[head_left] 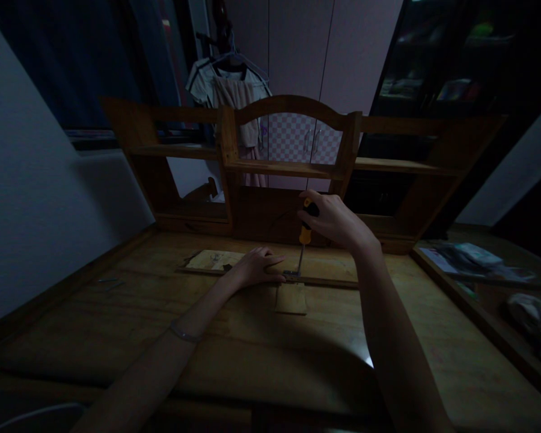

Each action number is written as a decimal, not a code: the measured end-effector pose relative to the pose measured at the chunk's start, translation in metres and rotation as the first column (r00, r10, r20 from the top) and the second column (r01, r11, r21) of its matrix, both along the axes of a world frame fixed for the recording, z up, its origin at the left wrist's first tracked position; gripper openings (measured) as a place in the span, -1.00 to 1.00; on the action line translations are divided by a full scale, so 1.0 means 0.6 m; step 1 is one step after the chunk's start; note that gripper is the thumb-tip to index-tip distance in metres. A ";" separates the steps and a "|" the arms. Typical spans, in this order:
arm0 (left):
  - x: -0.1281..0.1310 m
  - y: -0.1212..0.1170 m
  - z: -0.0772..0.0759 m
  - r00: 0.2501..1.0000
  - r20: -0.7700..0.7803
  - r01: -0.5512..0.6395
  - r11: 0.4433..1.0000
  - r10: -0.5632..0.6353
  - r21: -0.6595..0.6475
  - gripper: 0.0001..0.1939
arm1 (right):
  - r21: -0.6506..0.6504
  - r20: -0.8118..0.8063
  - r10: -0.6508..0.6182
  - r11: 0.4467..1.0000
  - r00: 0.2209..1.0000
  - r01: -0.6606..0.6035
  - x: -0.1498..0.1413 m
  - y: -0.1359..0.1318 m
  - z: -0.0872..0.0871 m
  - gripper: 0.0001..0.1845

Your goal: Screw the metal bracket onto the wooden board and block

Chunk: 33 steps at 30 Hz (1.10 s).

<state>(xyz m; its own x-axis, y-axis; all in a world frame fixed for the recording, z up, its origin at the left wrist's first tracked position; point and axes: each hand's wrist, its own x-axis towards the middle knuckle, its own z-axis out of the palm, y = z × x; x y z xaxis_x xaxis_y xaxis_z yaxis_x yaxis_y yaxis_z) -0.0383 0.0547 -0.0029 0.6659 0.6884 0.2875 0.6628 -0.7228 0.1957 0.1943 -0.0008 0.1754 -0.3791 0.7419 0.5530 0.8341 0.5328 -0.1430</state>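
Observation:
My right hand [327,213] is wrapped round the yellow-and-black handle of a screwdriver [305,234], which stands nearly upright. Its shaft points down at a small metal hinge [291,274] on the edge of a long wooden board [207,260]; whether the tip sits in a screw is too dark to tell. Spread across the board just left of the hinge, my left hand [255,266] rests with thumb and forefinger stretched apart. A small square wooden piece [291,299] lies at the board's near edge, below the hinge.
The wooden desktop [184,337] carries a thin metal item [108,280] at left. Behind the board rises a wooden shelf unit [288,171]. Papers [473,258] and a cloth-like bundle [534,319] lie beyond the desk's right rim. Clothes [234,87] hang at the back.

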 end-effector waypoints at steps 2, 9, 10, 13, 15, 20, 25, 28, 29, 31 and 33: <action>0.000 0.000 0.000 1.000 0.001 -0.006 1.000 0.006 -0.003 -0.26 | 0.000 -0.006 0.002 1.000 1.000 -0.002 0.002 0.001 0.000 -0.56; -0.004 0.002 -0.004 1.000 0.009 -0.001 1.000 0.001 0.011 -0.26 | 0.014 -0.004 0.002 1.000 1.000 -0.002 0.008 0.003 0.005 -0.56; -0.004 0.002 -0.005 1.000 0.010 0.000 1.000 0.000 0.015 -0.26 | 0.015 -0.004 -0.002 1.000 1.000 0.002 0.009 0.003 0.005 -0.56; -0.005 0.003 -0.006 1.000 0.009 -0.001 1.000 0.001 0.016 -0.27 | 0.016 -0.005 -0.008 1.000 1.000 0.008 0.009 0.002 0.006 -0.56; -0.005 0.004 -0.007 1.000 0.010 0.002 1.000 -0.002 0.010 -0.28 | 0.018 0.000 0.002 1.000 1.000 -0.002 0.008 0.001 0.005 -0.57; -0.003 0.007 -0.009 1.000 0.020 -0.004 1.000 0.005 -0.008 -0.27 | 0.010 0.021 0.015 1.000 1.000 -0.015 0.003 -0.003 0.004 -0.69; -0.002 0.010 -0.013 1.000 0.025 -0.010 1.000 0.011 -0.018 -0.28 | -0.001 0.060 -0.095 0.995 0.994 0.095 -0.004 -0.011 0.008 -0.66; -0.003 0.011 -0.013 1.000 0.019 -0.007 1.000 0.007 -0.019 -0.28 | -0.037 0.045 -0.122 0.992 0.992 0.123 -0.006 -0.015 0.012 -0.59; -0.003 0.011 -0.012 1.000 0.017 -0.005 1.000 0.005 -0.021 -0.28 | -0.056 0.031 -0.109 0.992 0.994 0.111 -0.006 -0.015 0.013 -0.60; -0.003 0.010 -0.011 1.000 0.012 -0.004 1.000 0.004 -0.025 -0.28 | -0.085 0.003 -0.066 0.994 0.998 0.066 -0.005 -0.015 0.014 -0.64; -0.003 0.009 -0.008 1.000 0.005 -0.004 1.000 0.004 -0.029 -0.27 | -0.087 -0.008 -0.024 0.996 1.000 0.023 -0.004 -0.012 0.013 -0.64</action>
